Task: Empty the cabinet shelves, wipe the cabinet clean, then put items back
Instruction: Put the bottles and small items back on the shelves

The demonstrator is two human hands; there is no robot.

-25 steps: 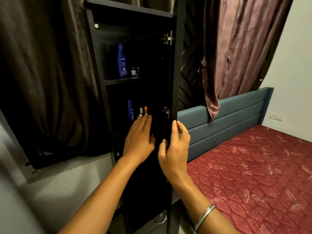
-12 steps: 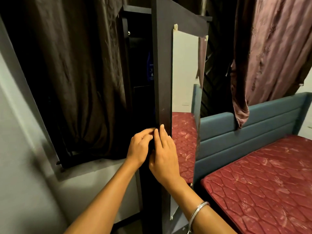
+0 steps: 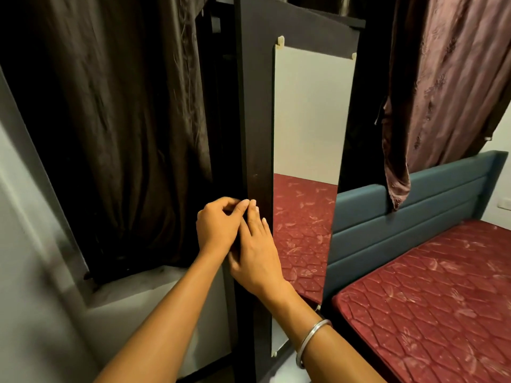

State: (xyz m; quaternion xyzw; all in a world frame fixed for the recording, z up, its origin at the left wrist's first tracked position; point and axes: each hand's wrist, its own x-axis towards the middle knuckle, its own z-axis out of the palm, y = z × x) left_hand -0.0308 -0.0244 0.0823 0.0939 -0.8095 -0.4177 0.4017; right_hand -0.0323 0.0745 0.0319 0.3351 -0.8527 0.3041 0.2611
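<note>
The cabinet door point(image 3: 255, 134) edge is pinched by the left hand point(image 3: 218, 228), the right hand point(image 3: 257, 258) laid flat beside it; fingers could be trapped against the cabinet frame point(image 3: 218, 106)

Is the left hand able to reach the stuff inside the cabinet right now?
Probably not. The cabinet door with the mirror is swung almost shut, leaving only a thin dark gap. The left hand curls at the door's edge beside the right hand; the door would need pulling open first.
</note>
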